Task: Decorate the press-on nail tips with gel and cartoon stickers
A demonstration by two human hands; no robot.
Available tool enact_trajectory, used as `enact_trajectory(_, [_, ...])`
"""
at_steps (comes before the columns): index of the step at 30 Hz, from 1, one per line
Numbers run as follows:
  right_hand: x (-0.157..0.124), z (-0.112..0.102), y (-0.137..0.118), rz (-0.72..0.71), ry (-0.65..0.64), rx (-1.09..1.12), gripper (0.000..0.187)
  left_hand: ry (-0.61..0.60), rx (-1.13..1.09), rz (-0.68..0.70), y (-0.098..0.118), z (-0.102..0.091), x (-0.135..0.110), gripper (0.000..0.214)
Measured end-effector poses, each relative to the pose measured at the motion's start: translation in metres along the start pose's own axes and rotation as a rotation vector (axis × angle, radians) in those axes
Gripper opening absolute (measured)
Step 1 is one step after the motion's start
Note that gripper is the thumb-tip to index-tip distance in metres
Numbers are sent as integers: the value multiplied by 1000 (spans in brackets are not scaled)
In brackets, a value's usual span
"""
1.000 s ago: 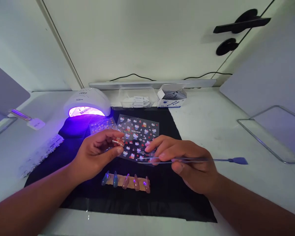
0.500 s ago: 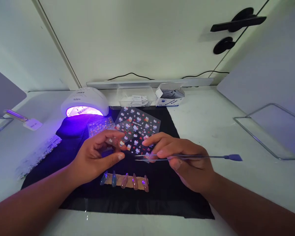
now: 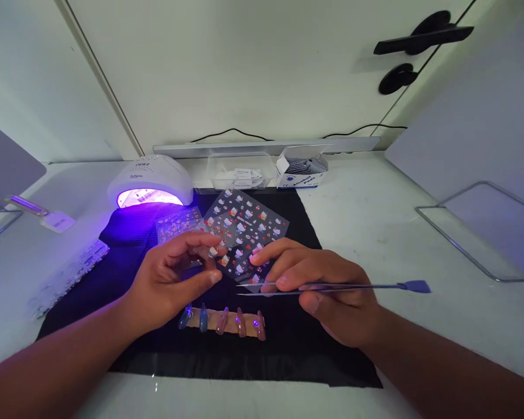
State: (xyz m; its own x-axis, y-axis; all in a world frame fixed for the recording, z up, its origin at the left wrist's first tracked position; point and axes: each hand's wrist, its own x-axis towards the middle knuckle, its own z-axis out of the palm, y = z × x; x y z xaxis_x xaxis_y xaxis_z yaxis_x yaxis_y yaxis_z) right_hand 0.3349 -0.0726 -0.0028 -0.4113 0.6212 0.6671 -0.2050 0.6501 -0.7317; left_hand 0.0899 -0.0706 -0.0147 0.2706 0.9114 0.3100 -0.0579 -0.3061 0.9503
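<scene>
My right hand [image 3: 327, 279] grips a pair of slim metal tweezers [image 3: 358, 286] with a blue paddle-shaped end. The tweezer tips point left and stand slightly apart with nothing between them. Its outstretched fingers overlap the lower right of a clear sticker sheet [image 3: 244, 227] printed with white cat characters; whether they touch it, I cannot tell. My left hand [image 3: 174, 276] is curved, thumb and forefinger apart, beside the sheet's left part, with nothing visible between them. Closer to me, several glossy false nails [image 3: 222, 320], blue and pinkish, sit on a tan strip [image 3: 231, 329].
A lit nail lamp [image 3: 151, 180] stands at the back left of the black mat [image 3: 297, 361]. Behind the sheets are a clear tray [image 3: 240, 169] of packets and an alcohol pads box [image 3: 301, 171]. Another sticker sheet [image 3: 179, 221] lies near the lamp; a metal stand [image 3: 463, 250] is at right.
The cat sticker sheet has shifted and turned slightly to the right. The tweezers have dipped a little and their tips have spread wider. My left hand has hardly moved.
</scene>
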Motion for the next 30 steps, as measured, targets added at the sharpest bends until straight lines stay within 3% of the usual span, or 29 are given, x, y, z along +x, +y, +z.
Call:
enact_trajectory(9, [0, -1, 0, -44, -17, 14, 17, 2, -74, 51, -2, 0, 1, 40])
enact_trajectory(18, [1, -3, -1, -54, -23, -10, 17, 44, 100, 161, -1, 1, 1, 29])
enact_trajectory(25, [1, -1, 0, -70, 0, 29, 18, 78, 110, 132, -2, 1, 0, 26])
enact_trajectory(30, [-1, -1, 2, -72, 30, 36, 19, 53, -17, 93, 0, 1, -1, 34])
